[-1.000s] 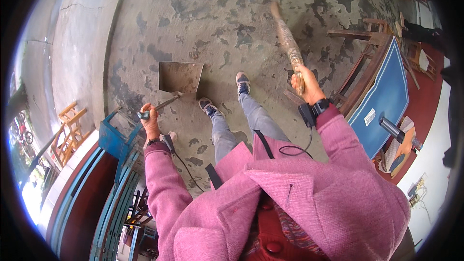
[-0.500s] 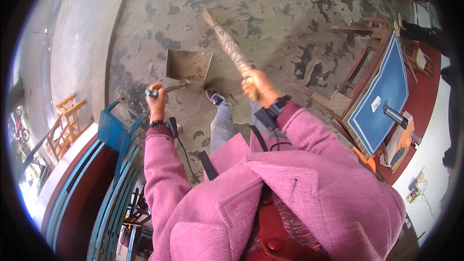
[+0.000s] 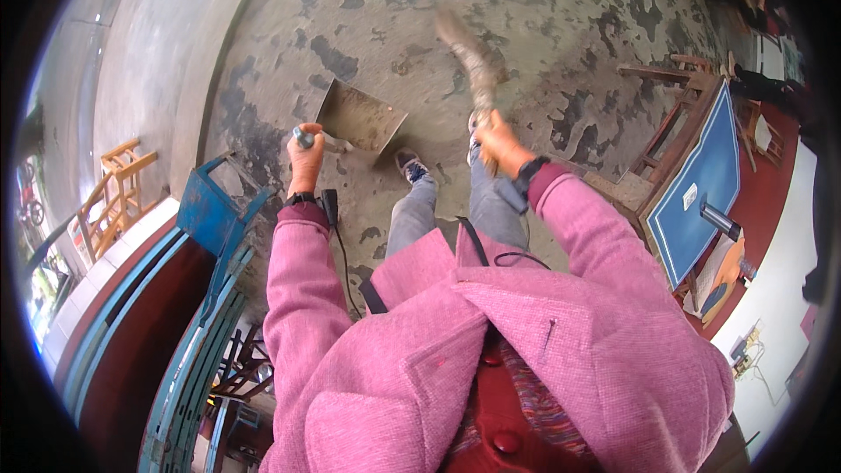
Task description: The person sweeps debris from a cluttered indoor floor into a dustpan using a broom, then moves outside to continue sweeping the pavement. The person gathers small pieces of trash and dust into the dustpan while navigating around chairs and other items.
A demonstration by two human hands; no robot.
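1. Head view, left side. The left hand (image 3: 306,158) was clamped around the upper end of a long handle (image 3: 336,144) that ran down to a dustpan (image 3: 352,114). The pan lay low over the concrete floor (image 3: 561,31), ahead of the left shoe (image 3: 412,165); whether it rested flat could not be told.

2. Head view, right side. The right hand (image 3: 505,144) was closed on the grip end of a short hand broom (image 3: 475,66). Its far end, blurred, pointed away from the body, to the right of the pan and apart from it; contact with the floor could not be judged.

3. Step in hand. The blur and the paired tools suggested a sweeping stroke, with the pan held ready. A stroke toward the pan would call for a steady handle, a low front edge and the broom angled leftward.

4. Comparison with the frame half a second earlier. The broom's far end had swung rightward relative to the pan, the pan had turned clockwise in the view, and the right shoe (image 3: 474,128) had become partly visible beside the broom.
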